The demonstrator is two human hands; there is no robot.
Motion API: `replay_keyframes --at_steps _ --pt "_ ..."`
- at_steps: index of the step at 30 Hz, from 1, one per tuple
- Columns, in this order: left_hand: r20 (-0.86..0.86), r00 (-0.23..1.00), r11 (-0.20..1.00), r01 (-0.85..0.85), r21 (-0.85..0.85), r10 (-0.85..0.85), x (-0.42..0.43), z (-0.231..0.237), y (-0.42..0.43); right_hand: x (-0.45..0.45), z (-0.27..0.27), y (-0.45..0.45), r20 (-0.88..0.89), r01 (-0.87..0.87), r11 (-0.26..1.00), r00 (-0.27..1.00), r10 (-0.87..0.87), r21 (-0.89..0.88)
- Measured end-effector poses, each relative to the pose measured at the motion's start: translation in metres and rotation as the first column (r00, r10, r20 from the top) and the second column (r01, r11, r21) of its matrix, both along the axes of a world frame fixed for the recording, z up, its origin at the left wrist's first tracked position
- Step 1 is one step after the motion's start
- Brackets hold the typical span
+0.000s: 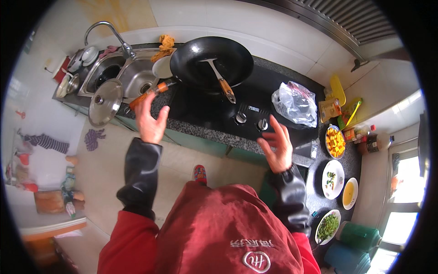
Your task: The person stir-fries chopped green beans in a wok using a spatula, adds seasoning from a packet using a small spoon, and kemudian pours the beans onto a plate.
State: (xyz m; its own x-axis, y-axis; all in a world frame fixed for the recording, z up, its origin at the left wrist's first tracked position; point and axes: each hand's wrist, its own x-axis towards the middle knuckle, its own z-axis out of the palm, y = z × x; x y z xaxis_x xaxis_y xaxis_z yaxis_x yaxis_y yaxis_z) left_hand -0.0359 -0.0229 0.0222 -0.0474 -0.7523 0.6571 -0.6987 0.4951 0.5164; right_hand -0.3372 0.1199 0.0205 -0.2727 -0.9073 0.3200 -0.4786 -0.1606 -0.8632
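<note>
My left hand (151, 124) is raised at the counter's front edge, thumb apart from the fingers. Its fingertips overlap the orange-brown handle (160, 88) of a black wok (191, 51); whether they touch it I cannot tell. Inside the wok rests a spatula (224, 84) with a wooden grip, its grip end jutting over the rim toward me. Over the front edge of the black glass cooktop (202, 106), my right hand (279, 147) is held with fingers spread, holding nothing. Two control knobs (241, 117) sit close to it on the cooktop.
A crumpled clear plastic bag (296, 104) lies on the cooktop's right. Along the right counter stand a bowl of orange cubes (335, 142), a plate of chopped greens (328, 226) and a bowl of yellow liquid (349, 193). At left, a metal lid (106, 102) overhangs the counter beside the sink (138, 73).
</note>
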Motion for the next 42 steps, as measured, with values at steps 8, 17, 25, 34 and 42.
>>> replay_keyframes --at_steps 8,17,25,34,42 --pt "0.407 0.902 0.914 -0.039 0.405 -0.142 0.060 0.011 -0.056 0.038 -0.002 -0.105 -0.220 0.053 0.979 0.975 -0.008 0.196" --pt "0.394 0.906 0.920 -0.013 0.392 -0.155 0.061 0.001 -0.066 0.034 -0.009 -0.115 0.437 0.018 0.947 0.884 -0.165 0.320" --pt "0.363 0.920 0.934 0.007 0.356 -0.145 0.071 -0.003 -0.077 0.036 0.008 -0.098 0.421 0.036 0.932 0.885 -0.197 0.360" --pt "-0.221 0.916 0.904 0.378 0.201 -0.334 0.040 0.045 -0.040 0.064 0.003 -0.105 0.500 0.135 0.944 0.821 -0.277 0.301" --pt "-0.587 0.533 0.195 0.818 0.541 -0.609 -0.017 0.005 0.002 0.065 -0.002 -0.071 0.547 0.038 0.967 0.819 -0.175 0.251"
